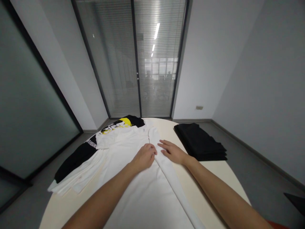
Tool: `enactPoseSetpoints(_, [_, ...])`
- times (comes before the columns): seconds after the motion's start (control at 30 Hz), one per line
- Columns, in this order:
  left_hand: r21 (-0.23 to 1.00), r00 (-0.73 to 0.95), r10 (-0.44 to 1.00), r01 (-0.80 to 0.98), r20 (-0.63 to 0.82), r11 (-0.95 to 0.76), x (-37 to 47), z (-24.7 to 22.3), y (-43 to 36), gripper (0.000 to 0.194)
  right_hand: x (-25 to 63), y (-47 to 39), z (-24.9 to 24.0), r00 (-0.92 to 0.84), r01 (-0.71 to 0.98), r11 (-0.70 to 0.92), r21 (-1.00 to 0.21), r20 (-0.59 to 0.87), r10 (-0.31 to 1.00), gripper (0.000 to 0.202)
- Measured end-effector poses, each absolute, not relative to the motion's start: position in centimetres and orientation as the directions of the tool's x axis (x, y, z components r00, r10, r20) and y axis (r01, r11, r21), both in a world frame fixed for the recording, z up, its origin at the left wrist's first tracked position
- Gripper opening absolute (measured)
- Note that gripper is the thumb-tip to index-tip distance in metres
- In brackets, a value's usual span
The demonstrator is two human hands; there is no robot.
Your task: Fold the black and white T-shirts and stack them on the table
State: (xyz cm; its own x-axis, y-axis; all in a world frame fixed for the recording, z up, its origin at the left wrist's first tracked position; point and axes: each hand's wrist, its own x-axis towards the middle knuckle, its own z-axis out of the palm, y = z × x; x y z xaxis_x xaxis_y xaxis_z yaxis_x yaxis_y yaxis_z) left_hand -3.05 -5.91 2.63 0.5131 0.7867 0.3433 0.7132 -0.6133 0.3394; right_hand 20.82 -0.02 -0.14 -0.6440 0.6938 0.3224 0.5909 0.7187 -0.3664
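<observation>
"Where is the white T-shirt [147, 194] laid?"
"On the table [167, 128]. The right hand [173, 151] is held fingers spread; the left hand [144, 156], fingers curled. Whether cloth is pinched cannot be told."

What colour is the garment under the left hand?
White; the garment shows best in the head view.

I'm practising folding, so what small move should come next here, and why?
Probably smooth the narrow strip downward with the right hand: it appears folded in along the right side of the white garment, and the left hand is already at its inner edge.
</observation>
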Motion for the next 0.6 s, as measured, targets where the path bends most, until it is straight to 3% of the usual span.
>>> enactPoseSetpoints(0.1, [0.333,0.662,0.688,0.603,0.298,-0.725,-3.8,3.4,-7.5,0.029,20.6,-0.1,-0.3,-0.637,0.593,0.73,-0.34,0.357,0.683,0.045])
enactPoseSetpoints(0.27, [0.26,0.785,0.547,0.486,0.29,-0.835,-3.2,4.3,-8.9,0.017,20.6,-0.2,-0.2,-0.646,0.593,0.751,-0.29,0.386,0.659,0.045])
enactPoseSetpoints(0.5, [0.217,0.866,0.426,0.377,0.263,-0.9,-1.3,4.5,-10.3,0.01,20.6,-0.5,0.1,-0.632,0.589,0.747,-0.308,0.401,0.663,0.044])
enactPoseSetpoints(0.6, [0.234,0.858,0.441,0.387,0.264,-0.892,-2.0,4.8,-10.8,0.018,20.6,-0.5,0.0,-0.632,0.587,0.745,-0.316,0.397,0.666,0.044])
